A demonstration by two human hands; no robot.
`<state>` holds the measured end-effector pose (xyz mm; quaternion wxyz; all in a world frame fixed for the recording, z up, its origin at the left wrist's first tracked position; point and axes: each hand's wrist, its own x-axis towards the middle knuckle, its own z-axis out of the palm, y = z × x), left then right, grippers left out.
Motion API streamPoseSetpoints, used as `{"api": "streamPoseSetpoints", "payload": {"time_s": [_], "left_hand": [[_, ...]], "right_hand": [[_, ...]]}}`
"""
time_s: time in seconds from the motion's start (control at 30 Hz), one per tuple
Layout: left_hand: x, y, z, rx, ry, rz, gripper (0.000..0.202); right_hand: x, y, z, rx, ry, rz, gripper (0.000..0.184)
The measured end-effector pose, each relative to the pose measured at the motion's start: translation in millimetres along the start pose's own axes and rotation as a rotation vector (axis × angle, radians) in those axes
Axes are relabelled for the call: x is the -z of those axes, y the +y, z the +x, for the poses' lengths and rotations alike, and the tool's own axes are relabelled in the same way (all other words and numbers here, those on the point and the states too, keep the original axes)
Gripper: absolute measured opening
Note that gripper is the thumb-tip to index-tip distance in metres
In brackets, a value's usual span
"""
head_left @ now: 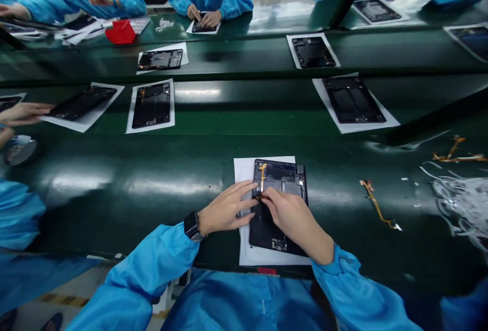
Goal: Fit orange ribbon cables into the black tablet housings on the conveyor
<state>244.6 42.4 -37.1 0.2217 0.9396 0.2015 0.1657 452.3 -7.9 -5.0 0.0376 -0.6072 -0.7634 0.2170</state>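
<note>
Both arms wore bright blue smock sleeves with elastic cuffs; black smartwatch (191,226) sat on left wrist.

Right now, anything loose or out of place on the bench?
Yes. A loose orange flex cable lies bare on the green table right of the tablet chassis, with another beside a tangle of white film scraps. Both hands press the chassis's own flex.

A long green table (152,188) fills the middle. On it lie white paper sheets (150,106) with dark flat boards (353,99), a red box (121,32) upper left, and orange strips (377,209) at right.
</note>
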Motion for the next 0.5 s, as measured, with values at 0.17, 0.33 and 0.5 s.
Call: {"api": "streamPoseSetpoints", "payload": {"time_s": [0.17,0.33,0.5], "left_hand": [[2.5,-0.6,-0.6,0.026,0.024,0.022,0.032],[-8.1,4.8,11.9,0.023,-0.043,0.199,0.053],[-10.2,12.1,12.7,0.021,-0.140,0.276,0.048]], "right_hand": [[7.3,0.6,3.0,0.018,0.023,0.070,0.012],[-2.2,27.9,-14.6,-0.190,0.464,0.496,0.012],[-36.6,27.0,-19.6,-0.222,0.655,0.481,0.012]]}}
